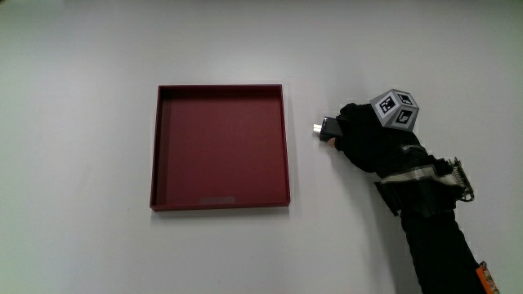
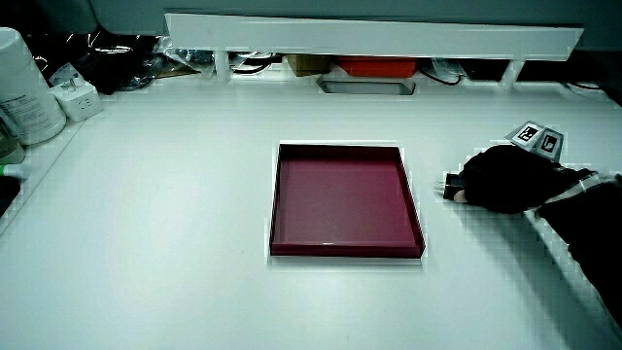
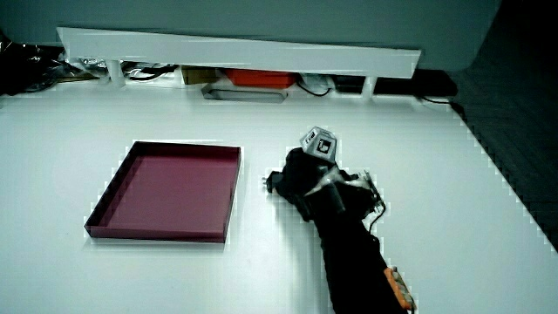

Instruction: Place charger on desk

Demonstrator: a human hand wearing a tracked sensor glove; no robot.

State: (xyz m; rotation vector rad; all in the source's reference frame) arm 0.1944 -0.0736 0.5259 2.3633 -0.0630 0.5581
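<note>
A small black charger [image 1: 328, 128] with metal prongs pointing toward the tray sits low at the white desk [image 1: 82, 65], held in the gloved hand [image 1: 359, 137]. The hand's fingers are curled around it, beside the dark red tray [image 1: 221, 147]. The charger [image 2: 453, 185] shows in both side views [image 3: 274, 182], just outside the tray's wall. The hand [image 2: 505, 180] rests low on the desk in both side views [image 3: 305, 179], its patterned cube [image 1: 395, 108] facing up.
The shallow red tray [image 2: 345, 199] holds nothing, as a side view [image 3: 166, 187] also shows. A white bottle [image 2: 24, 87] and a white plug block [image 2: 78, 97] stand at the desk's edge by the low partition [image 2: 369, 39].
</note>
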